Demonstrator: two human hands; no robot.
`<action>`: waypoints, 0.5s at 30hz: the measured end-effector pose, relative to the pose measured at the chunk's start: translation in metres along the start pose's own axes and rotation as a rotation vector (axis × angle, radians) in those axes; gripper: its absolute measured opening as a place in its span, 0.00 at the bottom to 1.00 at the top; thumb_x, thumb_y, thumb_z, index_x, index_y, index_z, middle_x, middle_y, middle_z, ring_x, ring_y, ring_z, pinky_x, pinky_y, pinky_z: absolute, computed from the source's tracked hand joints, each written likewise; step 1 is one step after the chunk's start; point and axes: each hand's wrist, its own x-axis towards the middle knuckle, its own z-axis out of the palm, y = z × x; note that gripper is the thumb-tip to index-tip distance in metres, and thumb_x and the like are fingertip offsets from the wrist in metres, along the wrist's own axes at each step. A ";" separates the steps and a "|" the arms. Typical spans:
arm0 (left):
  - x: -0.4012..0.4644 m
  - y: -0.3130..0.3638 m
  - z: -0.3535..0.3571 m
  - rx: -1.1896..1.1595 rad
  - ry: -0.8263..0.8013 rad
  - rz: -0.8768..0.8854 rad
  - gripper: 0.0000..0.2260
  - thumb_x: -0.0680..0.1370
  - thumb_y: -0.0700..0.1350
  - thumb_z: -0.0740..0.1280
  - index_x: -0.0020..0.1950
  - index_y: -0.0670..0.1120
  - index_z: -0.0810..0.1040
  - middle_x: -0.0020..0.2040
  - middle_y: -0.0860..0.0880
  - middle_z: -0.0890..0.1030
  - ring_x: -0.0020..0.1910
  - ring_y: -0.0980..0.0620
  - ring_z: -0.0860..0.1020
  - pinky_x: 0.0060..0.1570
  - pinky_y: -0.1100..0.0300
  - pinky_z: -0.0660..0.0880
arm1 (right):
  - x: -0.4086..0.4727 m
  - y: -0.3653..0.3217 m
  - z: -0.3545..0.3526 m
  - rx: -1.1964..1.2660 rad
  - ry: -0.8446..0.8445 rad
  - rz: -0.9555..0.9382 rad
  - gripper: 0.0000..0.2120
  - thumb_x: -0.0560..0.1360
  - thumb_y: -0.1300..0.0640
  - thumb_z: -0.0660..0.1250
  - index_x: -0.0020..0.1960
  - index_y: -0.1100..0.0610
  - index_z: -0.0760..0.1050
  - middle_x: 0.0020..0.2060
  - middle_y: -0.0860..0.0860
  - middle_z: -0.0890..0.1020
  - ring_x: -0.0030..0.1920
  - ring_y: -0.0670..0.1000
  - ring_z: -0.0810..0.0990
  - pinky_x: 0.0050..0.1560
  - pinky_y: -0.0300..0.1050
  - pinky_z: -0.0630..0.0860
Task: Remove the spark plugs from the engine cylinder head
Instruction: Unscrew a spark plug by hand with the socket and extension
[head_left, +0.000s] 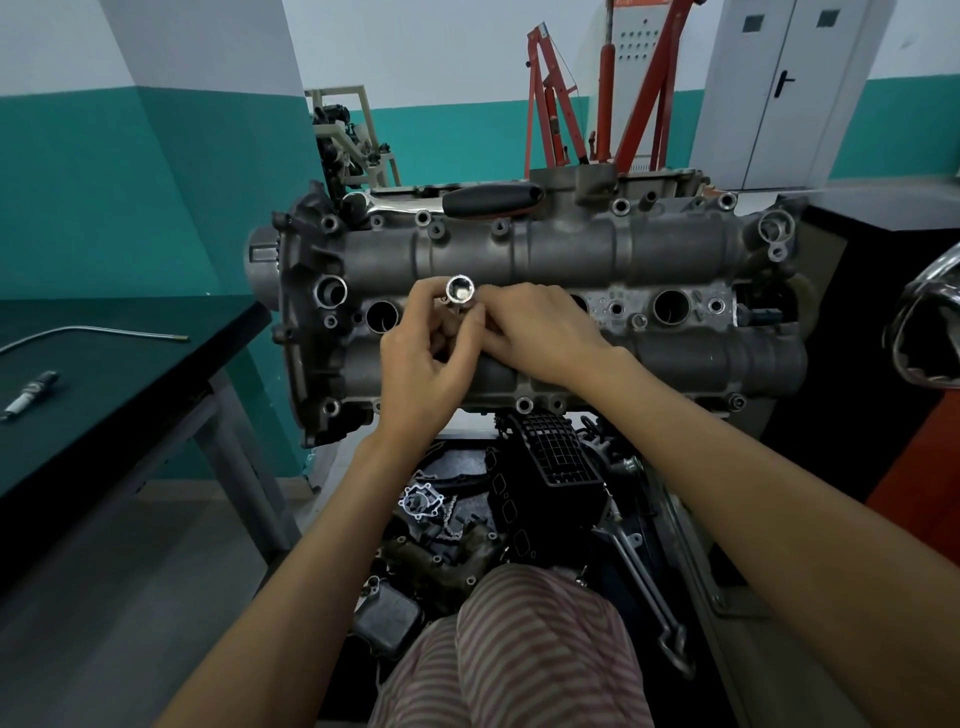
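Cylinder head (571, 249) shows no readable lettering; both hands (483, 343) pinch a socket (460, 289)

arms: both forearms bare to the lower frame edge, no sleeves in view
left hand (422, 358): bare, no glove, no ring or watch to be seen
right hand (540, 338): bare, no glove, wrist unadorned
trousers (519, 654): loose cloth, thin pink-and-pale stripes, covering one raised knee
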 end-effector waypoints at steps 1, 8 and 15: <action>0.000 0.000 0.000 0.014 -0.004 0.003 0.05 0.77 0.45 0.63 0.50 0.44 0.73 0.28 0.42 0.71 0.27 0.49 0.67 0.26 0.61 0.63 | 0.000 0.000 0.001 0.009 0.006 -0.005 0.12 0.78 0.48 0.56 0.47 0.57 0.68 0.43 0.54 0.80 0.42 0.59 0.78 0.34 0.46 0.63; 0.004 -0.002 0.001 0.004 0.039 -0.091 0.09 0.75 0.44 0.69 0.41 0.49 0.68 0.27 0.45 0.71 0.26 0.50 0.68 0.29 0.62 0.65 | -0.002 0.000 0.000 0.054 0.032 0.030 0.10 0.76 0.46 0.59 0.42 0.52 0.69 0.38 0.54 0.80 0.41 0.58 0.79 0.34 0.44 0.60; 0.003 -0.001 0.001 -0.017 -0.004 -0.079 0.08 0.76 0.46 0.66 0.43 0.51 0.66 0.29 0.49 0.71 0.26 0.58 0.66 0.28 0.69 0.63 | 0.000 0.000 0.001 0.010 0.004 -0.001 0.11 0.77 0.49 0.56 0.46 0.57 0.67 0.43 0.56 0.80 0.43 0.60 0.78 0.35 0.45 0.62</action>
